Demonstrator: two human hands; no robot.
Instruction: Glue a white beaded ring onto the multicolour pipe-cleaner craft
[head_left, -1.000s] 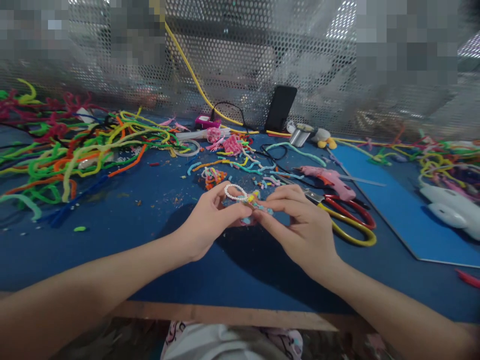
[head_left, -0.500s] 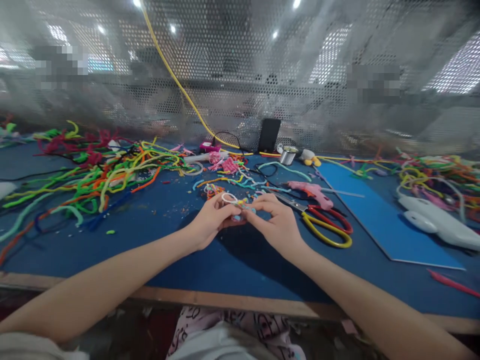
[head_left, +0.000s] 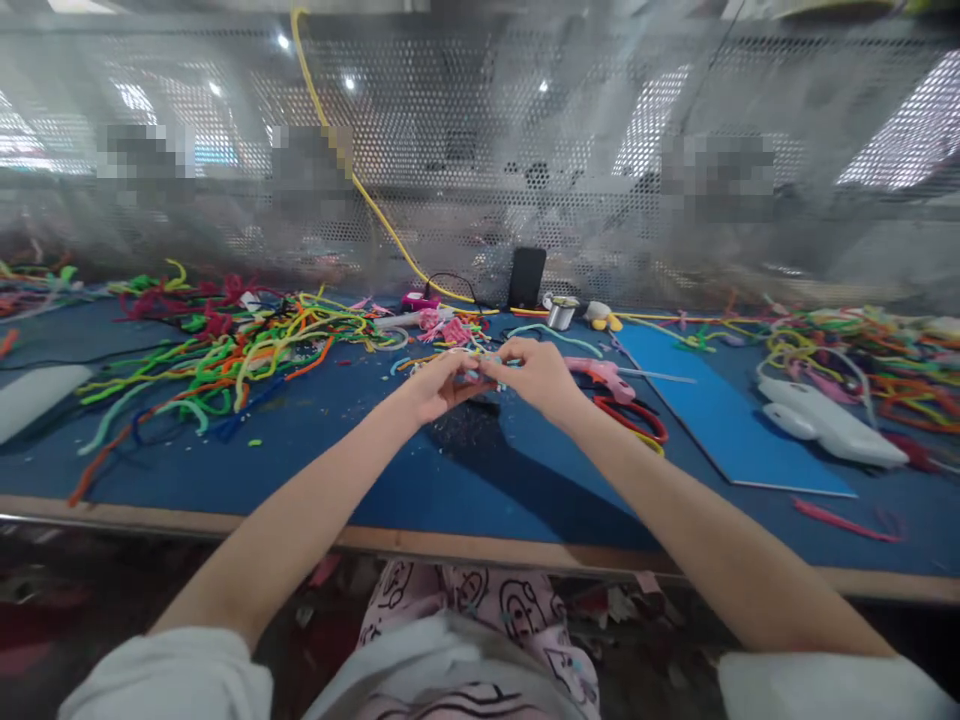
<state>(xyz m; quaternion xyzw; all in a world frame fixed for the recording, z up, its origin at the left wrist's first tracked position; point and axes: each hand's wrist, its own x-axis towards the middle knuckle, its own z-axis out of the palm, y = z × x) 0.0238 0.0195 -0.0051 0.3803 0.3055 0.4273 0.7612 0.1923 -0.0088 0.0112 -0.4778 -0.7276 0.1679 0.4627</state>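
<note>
My left hand (head_left: 435, 388) and my right hand (head_left: 544, 380) meet above the middle of the table, with fingertips pinched together. Between them they hold a small pale-blue and pink piece (head_left: 471, 379), mostly covered by the fingers; its exact kind is hard to make out. Just right of my right hand lies a pink glue gun (head_left: 600, 376) with a clear stick at its back. Scissors (head_left: 643, 420) with red and yellow handles lie below it, partly hidden by my right forearm. Beyond my fingers is a clump of pink fuzzy pieces (head_left: 448, 328).
Tangled pipe cleaners (head_left: 247, 355) spread over the left side, and another heap (head_left: 862, 350) lies right. A blue board (head_left: 720, 420) and a white plastic device (head_left: 832, 420) are on the right. At the back stand a black phone (head_left: 527, 278) and a wire spool (head_left: 561, 315).
The camera view has shifted. Both hands sit higher in the picture, still pinching the small piece. Its white beaded loop, plain before, is now mostly hidden, and the scissors are more covered.
</note>
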